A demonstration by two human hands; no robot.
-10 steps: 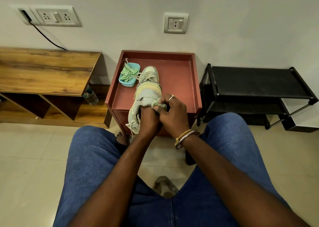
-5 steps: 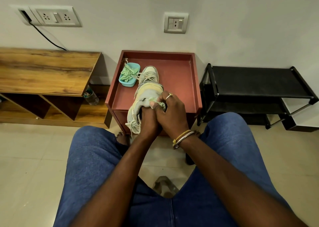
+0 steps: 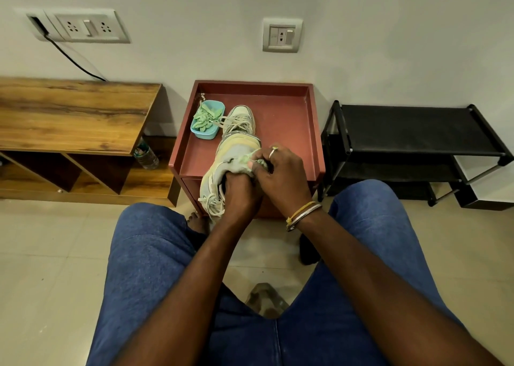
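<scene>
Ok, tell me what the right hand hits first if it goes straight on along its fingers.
The right hand pinches a green cloth against the sneaker, so the sneaker's side comes first.

Left hand fingers hidden in shoe, cloth mostly under right hand

A pale wall backs a wooden bench, black rack and tiled floor.

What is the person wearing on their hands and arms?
Both arms are bare, no sleeves showing. The right hand has a silver ring on one finger, and its wrist wears a yellow thread and a silver bangle. The left hand wears nothing I can see.
</scene>
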